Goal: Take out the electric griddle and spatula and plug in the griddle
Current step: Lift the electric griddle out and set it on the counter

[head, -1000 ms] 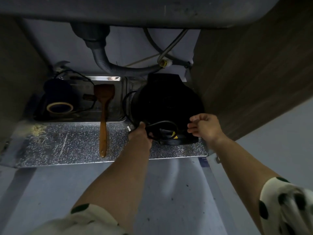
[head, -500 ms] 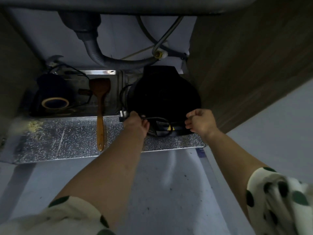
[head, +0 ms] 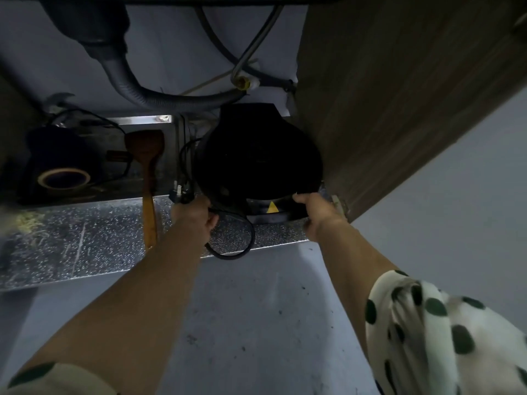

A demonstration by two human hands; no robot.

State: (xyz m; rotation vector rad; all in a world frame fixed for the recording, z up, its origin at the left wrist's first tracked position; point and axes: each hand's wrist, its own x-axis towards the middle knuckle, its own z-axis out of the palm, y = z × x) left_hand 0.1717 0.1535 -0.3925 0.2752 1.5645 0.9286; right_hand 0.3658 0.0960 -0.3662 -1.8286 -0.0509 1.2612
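Now both hands are on the black griddle inside the under-sink cabinet.

Round and black, the electric griddle [head: 256, 155] sits at the right end of the foil-lined cabinet floor [head: 85, 243], close against the wood-grain side panel [head: 399, 109] and beneath the grey corrugated drain hose [head: 159, 95]. The right hand [head: 316, 215] grips the griddle's front right rim, fingers curled onto it beside a yellow triangle label. The left hand [head: 196, 215] is at the front left, fingers closed round the black power cord [head: 245, 240], which loops down over the floor's front edge; the plug [head: 179, 192] sticks up just above the knuckles. Left of the griddle lies the wooden spatula [head: 148, 181], blade toward the back and handle pointing forward, untouched. Farther left stands a roll of tape [head: 64, 179].
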